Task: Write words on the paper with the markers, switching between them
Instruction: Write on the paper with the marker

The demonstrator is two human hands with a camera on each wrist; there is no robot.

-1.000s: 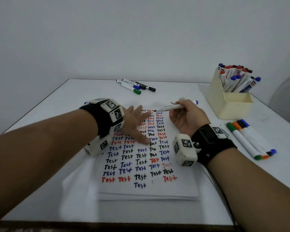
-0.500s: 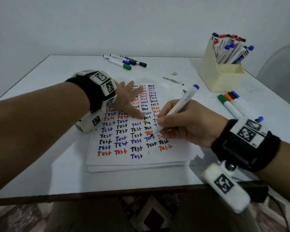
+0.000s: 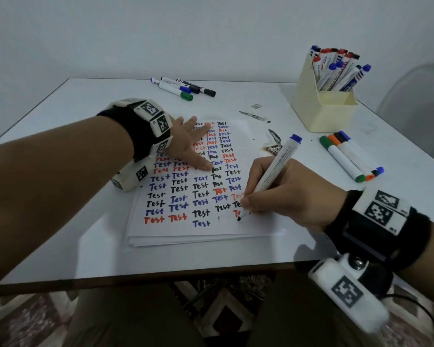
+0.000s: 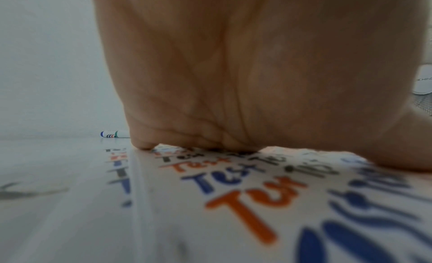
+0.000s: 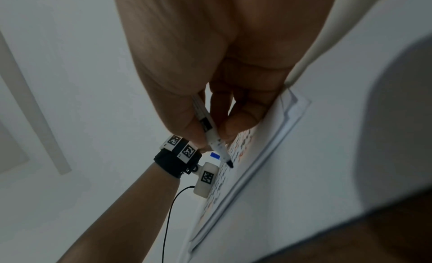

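Two hands: right hand pinches marker (left hand flat on paper).

White tabletop, dark front edge, set against a pale wall. A stack of paper sheets lies near the front, top sheet covered in rows of "Test" (black, blue, red). At the back, three loose markers lie side by side. Back right stands a cream holder full of markers. Just in front of it, four markers lie touching in a row (green, orange, black, blue caps). Dark smudges mark the surface between paper and holder.
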